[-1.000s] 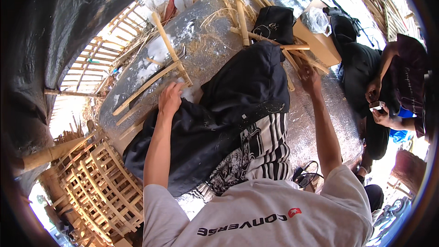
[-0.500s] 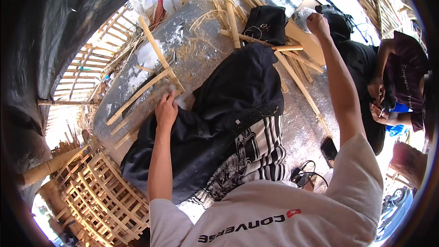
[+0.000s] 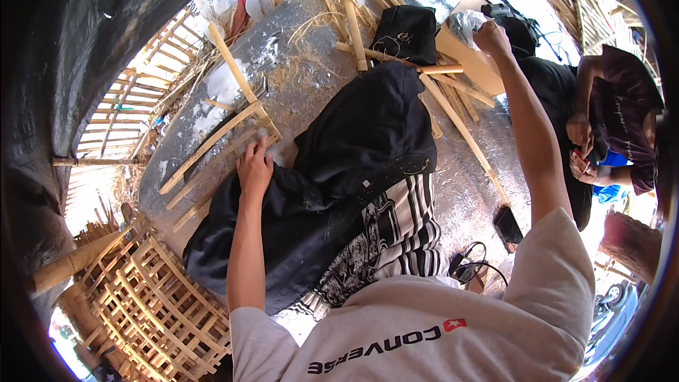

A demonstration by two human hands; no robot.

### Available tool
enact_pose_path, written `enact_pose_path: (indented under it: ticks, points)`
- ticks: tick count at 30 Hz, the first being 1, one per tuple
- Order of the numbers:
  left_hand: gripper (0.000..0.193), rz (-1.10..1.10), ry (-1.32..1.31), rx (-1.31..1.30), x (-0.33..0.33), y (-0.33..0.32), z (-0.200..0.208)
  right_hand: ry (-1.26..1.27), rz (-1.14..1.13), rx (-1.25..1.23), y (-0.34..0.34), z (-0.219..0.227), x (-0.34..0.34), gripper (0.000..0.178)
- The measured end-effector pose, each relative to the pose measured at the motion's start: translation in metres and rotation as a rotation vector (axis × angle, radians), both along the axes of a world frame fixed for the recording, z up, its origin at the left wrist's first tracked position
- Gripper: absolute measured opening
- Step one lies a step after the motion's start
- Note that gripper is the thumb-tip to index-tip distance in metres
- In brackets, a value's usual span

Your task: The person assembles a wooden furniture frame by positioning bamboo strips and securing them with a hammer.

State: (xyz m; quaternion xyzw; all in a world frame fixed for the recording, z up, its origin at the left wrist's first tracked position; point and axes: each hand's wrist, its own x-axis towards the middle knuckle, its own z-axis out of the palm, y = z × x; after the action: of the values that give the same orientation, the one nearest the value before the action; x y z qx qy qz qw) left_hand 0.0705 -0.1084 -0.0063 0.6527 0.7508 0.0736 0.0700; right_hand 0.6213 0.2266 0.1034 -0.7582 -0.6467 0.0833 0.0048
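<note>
My left hand rests with its fingers stretched at the corner of a bamboo frame, made of pale split strips. Its wrist lies beside the black cloth that covers my legs. Far to the right, my reaching right hand is closed into a fist. It is right beside a clear plastic bag on a brown cardboard piece; what its fingers hold, if anything, is hidden.
Loose bamboo sticks and a black pouch lie on the silvery ground sheet. A phone is by my right side, a woven bamboo lattice at left. Another person's hands hold a small object at right.
The view has shifted slightly. My left fingers have spread a little at the frame, while my right fist stays beside the plastic bag. The other person's hands have moved slightly.
</note>
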Motion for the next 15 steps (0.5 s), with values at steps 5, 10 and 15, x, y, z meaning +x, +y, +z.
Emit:
enact_pose_path:
  ticks: [5, 10, 15]
  points:
    - [0.053, 0.032, -0.006, 0.008, 0.009, -0.001, -0.003, -0.010, 0.010, -0.006, 0.011, -0.005, 0.017, 0.044]
    - [0.053, 0.034, 0.027, -0.013, 0.003, -0.003, -0.006, 0.187, -0.072, 0.248, 0.008, -0.002, 0.012, 0.038]
    - [0.054, 0.021, 0.031, 0.013, 0.004, -0.004, -0.013, 0.446, -0.082, 0.488, -0.011, 0.006, 0.009, 0.026]
